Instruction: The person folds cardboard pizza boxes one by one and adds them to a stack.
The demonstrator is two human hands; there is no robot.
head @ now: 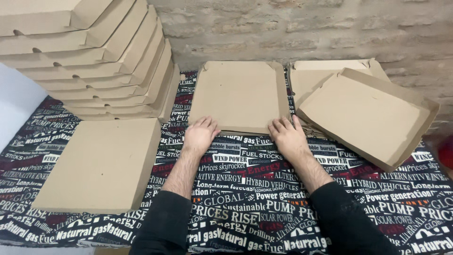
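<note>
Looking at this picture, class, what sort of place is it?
Probably a small box-folding work spot: a stack of folded cardboard boxes, flat blanks under both hands, a printed cloth-covered table, a bare brick wall.

Plain brown cardboard boxes everywhere: a tall stack of folded ones (94, 56) is sitting back left, a closed square box (101, 163) is lying in front of it, a flat pile (239, 94) is resting centre (both hands touching its near edge), and an open tray-shaped box (368, 118) is tilting at right.
</note>
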